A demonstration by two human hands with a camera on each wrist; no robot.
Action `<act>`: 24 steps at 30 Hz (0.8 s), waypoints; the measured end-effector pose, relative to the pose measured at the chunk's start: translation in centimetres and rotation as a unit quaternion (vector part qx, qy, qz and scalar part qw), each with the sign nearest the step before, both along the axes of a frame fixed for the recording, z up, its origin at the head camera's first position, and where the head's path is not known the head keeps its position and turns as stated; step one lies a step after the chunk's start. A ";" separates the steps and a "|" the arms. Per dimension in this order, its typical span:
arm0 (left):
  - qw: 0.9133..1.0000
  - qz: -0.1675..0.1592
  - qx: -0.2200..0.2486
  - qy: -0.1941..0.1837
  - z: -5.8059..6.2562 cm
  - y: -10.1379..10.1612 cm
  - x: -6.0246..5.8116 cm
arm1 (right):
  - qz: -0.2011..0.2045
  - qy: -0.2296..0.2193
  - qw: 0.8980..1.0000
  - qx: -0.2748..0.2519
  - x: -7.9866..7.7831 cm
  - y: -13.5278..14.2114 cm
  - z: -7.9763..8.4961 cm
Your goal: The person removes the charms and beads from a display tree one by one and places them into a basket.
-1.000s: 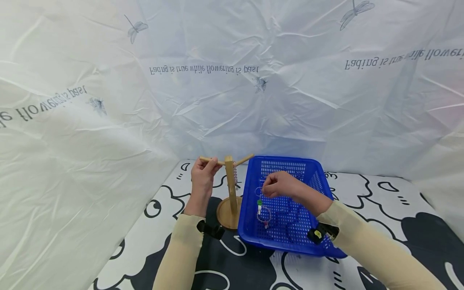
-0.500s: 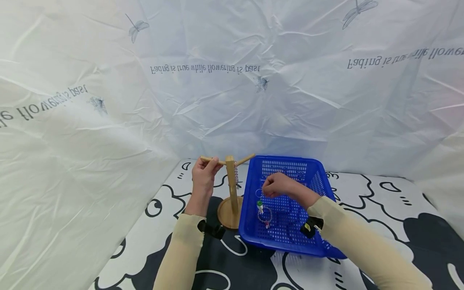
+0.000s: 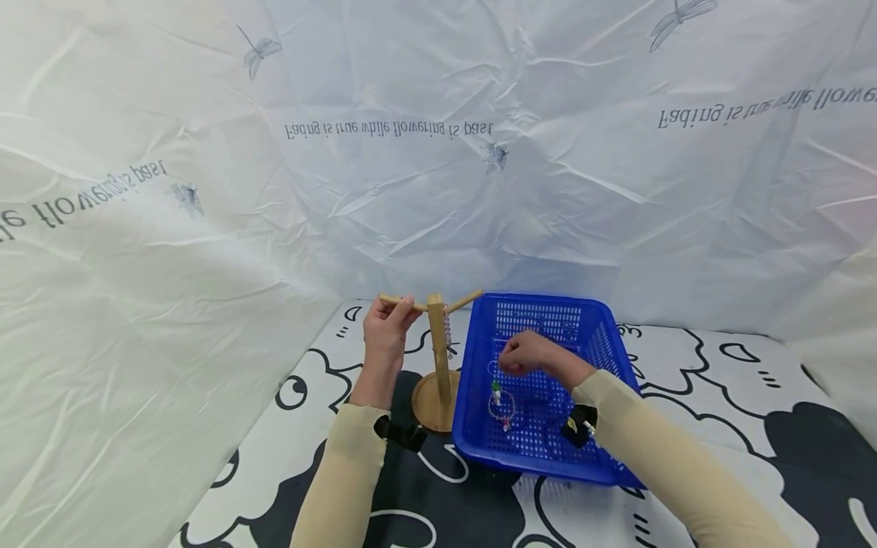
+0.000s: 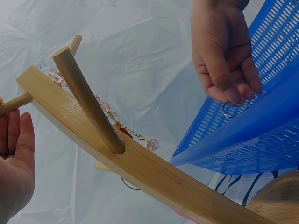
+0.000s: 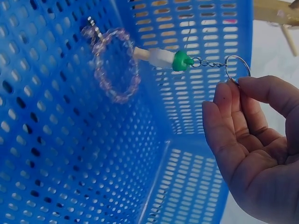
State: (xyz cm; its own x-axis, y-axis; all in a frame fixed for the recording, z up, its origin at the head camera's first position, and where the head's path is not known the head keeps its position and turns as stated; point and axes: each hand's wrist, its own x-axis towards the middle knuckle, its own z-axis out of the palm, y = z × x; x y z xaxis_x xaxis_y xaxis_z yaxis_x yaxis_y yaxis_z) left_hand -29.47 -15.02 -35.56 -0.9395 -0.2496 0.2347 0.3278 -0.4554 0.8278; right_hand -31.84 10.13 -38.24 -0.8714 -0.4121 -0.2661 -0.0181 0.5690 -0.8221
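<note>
My left hand [image 3: 385,333] grips a peg near the top of a wooden stand [image 3: 439,354] with a round base. A pink beaded bracelet [image 4: 104,107] with a short chain hangs from the stand. Over the blue basket [image 3: 463,415], my right hand [image 3: 537,355] pinches the metal ring [image 5: 249,69] of a keychain between thumb and fingers. The keychain's green and white charm [image 5: 181,61] dangles on a short chain. Inside the basket lies a second bracelet [image 5: 132,87] of clear and pinkish beads, just past the charm in the right wrist view.
The basket stands right beside the stand's round base [image 3: 428,407], its rim close to the upright. Both are on a black-and-white patterned cloth [image 3: 301,457]. Behind them rises a pale printed sheet [image 3: 438,205].
My right hand has shifted slightly right and down, with the keychain still pinched and the charm swinging a little. The left hand keeps its hold on the peg.
</note>
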 end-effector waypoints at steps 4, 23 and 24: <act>1.000 0.003 -0.002 -0.005 0.1 0.1 0.2 | 0.000 -0.005 1.000 -0.003 -0.3 0.6 -0.6; 1.000 0.002 0.006 0.000 0.0 0.2 0.1 | -0.047 -0.026 0.999 0.004 -1.2 3.0 -2.1; 1.000 0.001 0.005 -0.001 0.0 0.2 0.1 | -0.053 -0.026 0.998 0.006 -1.2 3.1 -2.1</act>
State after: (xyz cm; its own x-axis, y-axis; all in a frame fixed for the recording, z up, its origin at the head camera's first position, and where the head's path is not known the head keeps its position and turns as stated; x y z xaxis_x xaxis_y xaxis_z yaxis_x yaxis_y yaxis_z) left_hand -29.33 -14.83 -35.53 -0.9390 -0.2548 0.2308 0.3280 -0.4629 0.8235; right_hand -33.04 13.24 -40.39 -0.8949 -0.3152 -0.3161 0.0845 0.5756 -0.8133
